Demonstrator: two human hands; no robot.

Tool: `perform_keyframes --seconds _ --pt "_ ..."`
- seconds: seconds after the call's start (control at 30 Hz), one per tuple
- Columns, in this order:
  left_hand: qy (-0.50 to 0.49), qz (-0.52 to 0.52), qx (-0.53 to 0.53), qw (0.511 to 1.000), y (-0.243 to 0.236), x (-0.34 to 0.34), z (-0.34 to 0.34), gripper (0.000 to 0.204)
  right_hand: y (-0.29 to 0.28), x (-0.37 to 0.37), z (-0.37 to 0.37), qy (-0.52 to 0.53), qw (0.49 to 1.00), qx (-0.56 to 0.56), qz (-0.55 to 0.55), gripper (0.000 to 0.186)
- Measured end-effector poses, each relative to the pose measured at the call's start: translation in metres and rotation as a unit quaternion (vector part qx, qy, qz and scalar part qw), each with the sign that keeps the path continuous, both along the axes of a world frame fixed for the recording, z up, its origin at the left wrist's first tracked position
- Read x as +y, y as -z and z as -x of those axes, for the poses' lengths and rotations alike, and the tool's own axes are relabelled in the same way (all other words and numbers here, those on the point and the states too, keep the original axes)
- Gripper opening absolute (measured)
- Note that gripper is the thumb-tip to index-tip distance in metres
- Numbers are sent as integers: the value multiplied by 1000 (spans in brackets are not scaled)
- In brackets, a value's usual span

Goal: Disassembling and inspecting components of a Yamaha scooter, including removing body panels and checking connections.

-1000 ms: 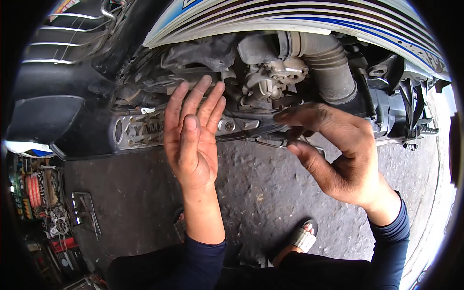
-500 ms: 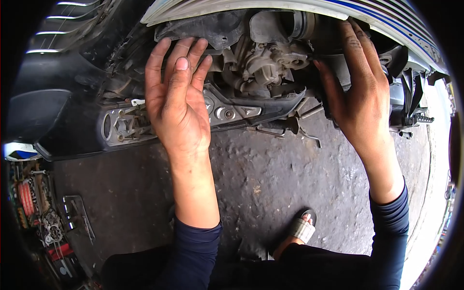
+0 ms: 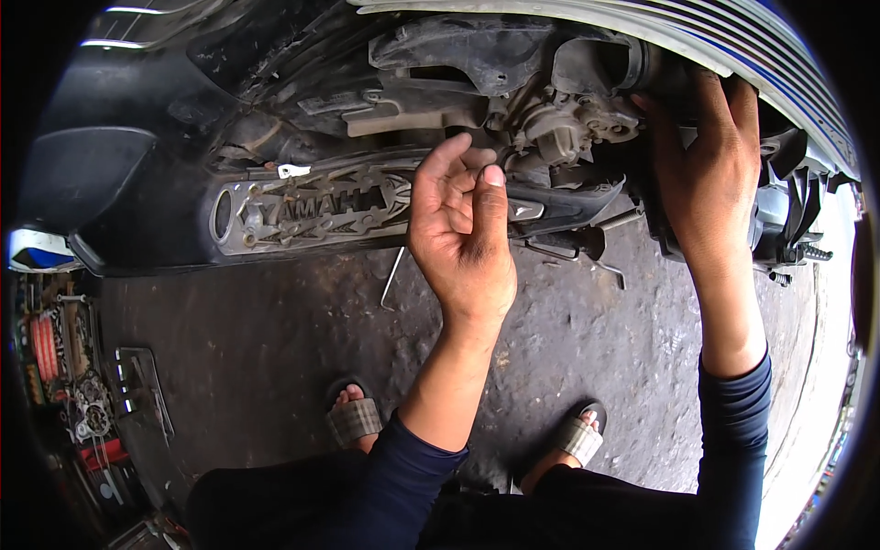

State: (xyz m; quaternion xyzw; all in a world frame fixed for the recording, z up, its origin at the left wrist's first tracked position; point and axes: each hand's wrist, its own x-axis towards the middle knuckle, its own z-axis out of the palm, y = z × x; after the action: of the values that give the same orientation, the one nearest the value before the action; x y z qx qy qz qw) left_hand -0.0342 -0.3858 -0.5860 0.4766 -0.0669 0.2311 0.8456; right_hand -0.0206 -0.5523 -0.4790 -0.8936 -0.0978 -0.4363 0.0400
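Observation:
My left hand (image 3: 463,229) is raised palm up, fingers loosely curled and apart, holding nothing, in front of a metal step plate (image 3: 307,206) on a scooter's dark body (image 3: 119,174). My right hand (image 3: 706,174) reaches under the striped panel (image 3: 761,55) at upper right, thumb and fingers around the dark intake hose (image 3: 665,69), which it mostly covers; its fingertips are partly hidden. Between my hands sits a grimy metal engine part (image 3: 564,137), beside a black plastic shroud (image 3: 454,50). A small white tab (image 3: 293,170) rests above the step plate.
Tools and parts (image 3: 87,403) lie at the left edge, near a bent metal frame (image 3: 147,357). My sandalled feet (image 3: 577,435) stand on the rough dark floor (image 3: 275,339). A footpeg (image 3: 816,252) and stand parts (image 3: 587,252) stick out below the scooter.
My right hand has moved up onto the hose under the panel. My left hand first rose, then came down and rightward, its fingers curling more. The view has shifted, showing more of the step plate.

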Motion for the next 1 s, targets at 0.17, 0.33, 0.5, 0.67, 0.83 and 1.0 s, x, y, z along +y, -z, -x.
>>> perform_keyframes --seconds 0.17,0.33,0.5,0.67,0.83,1.0 --pt "-54 -4 12 998 -4 21 -16 36 1 -5 0 47 999 18 17 47" --pt "-159 -63 36 985 -3 48 -25 47 0 -5 -1 57 996 -5 62 48" --pt "-203 -10 75 976 2 103 -60 54 -6 8 7 41 998 35 29 50" --pt "-86 2 96 992 -4 117 -79 56 0 7 5 -18 995 -52 81 46" --pt "-108 -6 95 990 0 116 -80 44 -2 24 31 -160 973 28 162 35" --pt "-100 -50 98 989 2 122 -80 52 10 50 29 -209 961 107 147 48"
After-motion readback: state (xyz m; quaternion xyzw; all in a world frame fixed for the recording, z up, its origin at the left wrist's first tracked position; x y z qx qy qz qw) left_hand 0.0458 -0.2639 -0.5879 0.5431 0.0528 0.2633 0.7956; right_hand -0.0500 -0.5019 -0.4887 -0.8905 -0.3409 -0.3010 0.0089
